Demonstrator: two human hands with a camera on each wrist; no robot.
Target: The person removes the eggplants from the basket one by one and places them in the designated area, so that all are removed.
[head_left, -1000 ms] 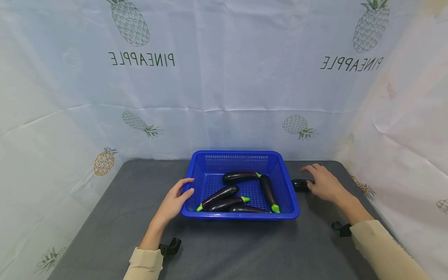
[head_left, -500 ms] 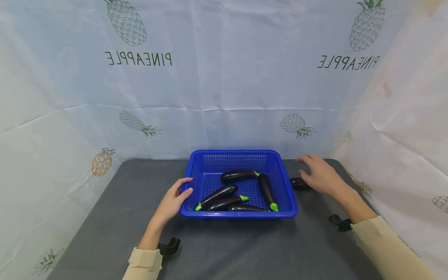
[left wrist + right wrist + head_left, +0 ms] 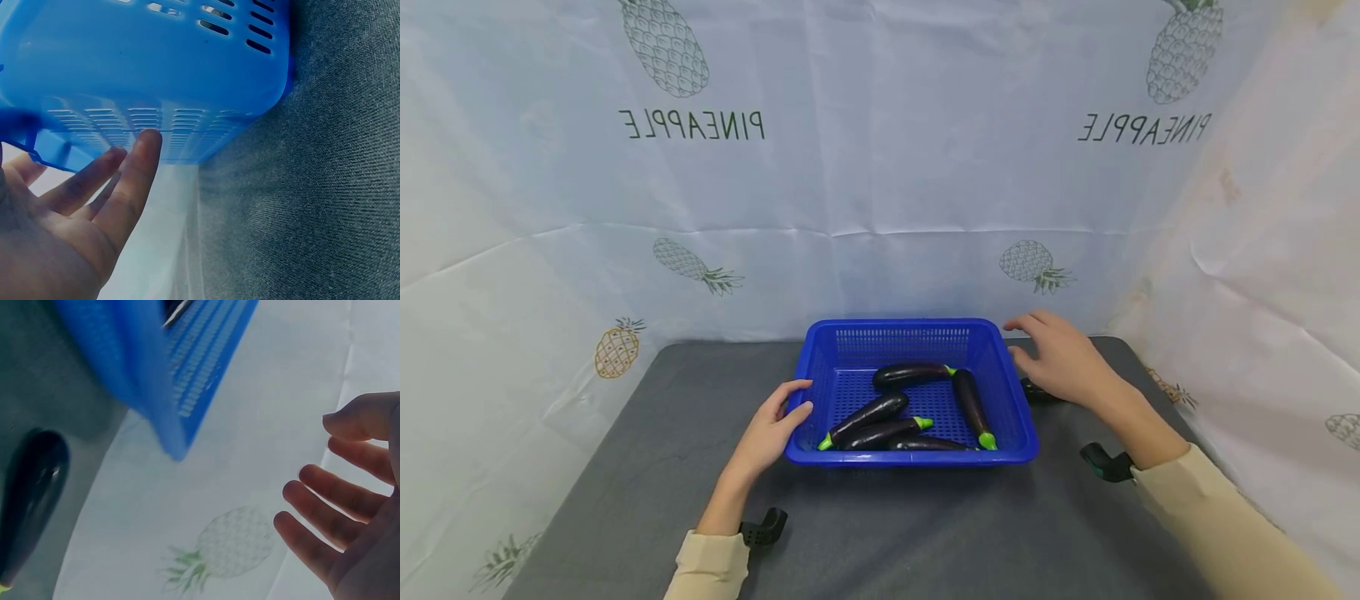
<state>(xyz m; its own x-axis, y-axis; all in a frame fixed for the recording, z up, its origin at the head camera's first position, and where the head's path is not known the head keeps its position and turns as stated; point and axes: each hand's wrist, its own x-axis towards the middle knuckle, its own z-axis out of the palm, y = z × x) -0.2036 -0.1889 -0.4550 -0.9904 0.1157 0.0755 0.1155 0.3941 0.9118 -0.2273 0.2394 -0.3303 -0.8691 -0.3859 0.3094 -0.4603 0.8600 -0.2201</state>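
Note:
A blue plastic basket (image 3: 912, 458) holds several dark eggplants, among them one eggplant (image 3: 972, 408) along its right side and another eggplant (image 3: 912, 376) near the back. At the basket's left rim rests my left hand (image 3: 769, 432), thumb and forefinger spread at the edge. The left wrist view shows its other fingers (image 3: 128, 194) fairly straight against the outer wall. My right hand (image 3: 1060, 358) hovers beside the right back corner, fingers loosely bent and holding nothing. Partly hidden under it, an eggplant (image 3: 1039, 391) lies on the table outside the basket; the right wrist view shows more of this eggplant (image 3: 36, 500).
The basket stands on a dark grey table (image 3: 880, 533). A white cloth (image 3: 917, 175) printed with pineapples hangs behind and at both sides, close to the table's back edge. Black wrist mounts (image 3: 765, 528) jut from both forearms.
My right hand has lifted off the eggplant outside the basket and moved left and back toward the rim. That eggplant stays on the table. The left hand keeps its place on the basket.

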